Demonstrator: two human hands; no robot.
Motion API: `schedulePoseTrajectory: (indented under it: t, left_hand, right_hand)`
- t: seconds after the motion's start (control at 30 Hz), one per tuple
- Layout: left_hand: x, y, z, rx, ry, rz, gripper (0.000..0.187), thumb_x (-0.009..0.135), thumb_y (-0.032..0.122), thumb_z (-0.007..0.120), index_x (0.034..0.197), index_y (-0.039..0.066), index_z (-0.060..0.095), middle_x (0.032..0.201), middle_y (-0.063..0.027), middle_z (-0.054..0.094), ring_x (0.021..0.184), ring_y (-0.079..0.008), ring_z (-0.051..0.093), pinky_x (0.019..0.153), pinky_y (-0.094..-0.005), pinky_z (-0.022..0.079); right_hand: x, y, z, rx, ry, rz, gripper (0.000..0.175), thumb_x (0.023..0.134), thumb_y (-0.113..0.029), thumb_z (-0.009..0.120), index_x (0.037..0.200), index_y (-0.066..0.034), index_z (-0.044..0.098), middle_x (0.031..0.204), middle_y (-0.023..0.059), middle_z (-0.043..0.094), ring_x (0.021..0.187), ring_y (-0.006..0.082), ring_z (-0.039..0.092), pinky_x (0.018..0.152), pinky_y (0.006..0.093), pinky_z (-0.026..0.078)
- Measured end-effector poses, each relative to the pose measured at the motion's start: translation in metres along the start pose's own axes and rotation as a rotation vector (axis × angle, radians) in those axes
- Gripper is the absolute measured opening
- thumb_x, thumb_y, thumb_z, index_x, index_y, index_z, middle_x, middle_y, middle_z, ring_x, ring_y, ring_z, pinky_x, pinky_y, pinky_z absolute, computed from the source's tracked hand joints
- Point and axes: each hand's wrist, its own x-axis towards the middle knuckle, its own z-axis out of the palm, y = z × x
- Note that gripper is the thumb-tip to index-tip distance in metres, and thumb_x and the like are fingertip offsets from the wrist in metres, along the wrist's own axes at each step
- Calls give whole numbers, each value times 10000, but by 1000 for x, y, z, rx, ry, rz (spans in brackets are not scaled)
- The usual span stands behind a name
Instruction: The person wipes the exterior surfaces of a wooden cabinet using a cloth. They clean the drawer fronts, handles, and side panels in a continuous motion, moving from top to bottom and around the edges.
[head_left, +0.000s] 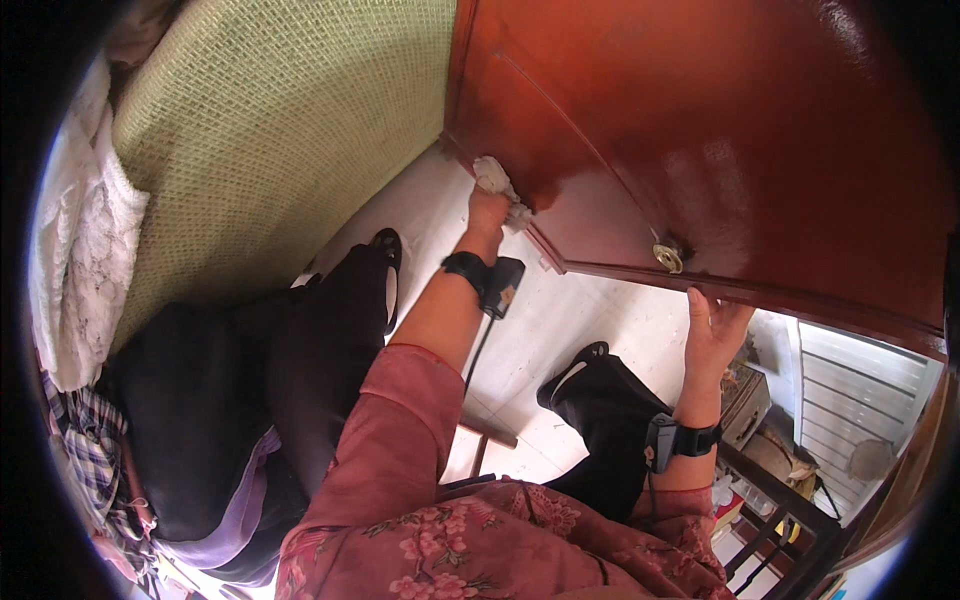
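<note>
A glossy red-brown wooden door fills the upper right, with a round brass knob or lock fitting near its edge. My left hand is closed around a crumpled white cloth, which touches the door's lower left edge. At the near edge, my right hand grips the door just below the brass fitting. Its thumb lies on my side, and the other fingers are partly hidden behind the edge. Each of my wrists carries a black strap with a small box and a cable.
Left of the door stands a surface covered in pale green woven fabric. White lace cloth hangs at the far left. Below is a light tiled floor. A dark wooden rack and a white slatted panel are at the right.
</note>
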Motion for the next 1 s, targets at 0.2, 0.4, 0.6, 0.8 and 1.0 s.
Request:
schedulePoseTrajectory:
  t: [0.2, 0.4, 0.6, 0.8, 1.0]
  left_hand:
    - [12, 96, -13, 34, 52, 283, 566, 794, -105, 540, 1338, 53, 528, 1125, -119, 647, 902, -258, 672, 736, -383, 561]
    - [8, 133, -3, -101, -6, 340, 619, 820, -153, 473, 1386, 98, 464, 990, -100, 615, 638, -204, 605, 531, -357, 530]
    - [11, 102, -7, -139, 10, 177, 696, 811, -147, 501, 1463, 83, 425, 1267, -95, 594, 1105, -264, 605, 908, -412, 507]
    - [28, 74, -23, -57, -1, 111, 563, 829, -111, 530, 1374, 19, 480, 1243, -117, 597, 1066, -271, 613, 908, -415, 508]
    - [-4, 9, -24, 50, -90, -86, 608, 736, -11, 650, 1332, -4, 527, 1101, -103, 659, 953, -292, 654, 847, -378, 540]
  right_hand:
    - [1, 2, -2, -73, 30, -56, 786, 854, 0, 772, 1500, -33, 325, 1368, 154, 546, 1123, 233, 630, 972, 363, 535]
    - [1, 3, 1, 8, 36, -54, 782, 855, 13, 766, 1499, -33, 326, 1375, 151, 541, 1136, 233, 624, 991, 371, 521]
    - [-2, 4, 2, -14, 32, -40, 805, 862, 16, 758, 1519, -45, 296, 1362, 142, 547, 1140, 229, 622, 1004, 376, 510]
    - [-1, 3, 3, 4, 30, -30, 815, 869, 22, 749, 1529, -51, 276, 1358, 140, 551, 1154, 232, 619, 1012, 380, 504]
    - [0, 1, 2, 1, 16, -57, 804, 877, 4, 750, 1528, -50, 280, 1332, 139, 571, 1142, 232, 628, 1012, 381, 505]
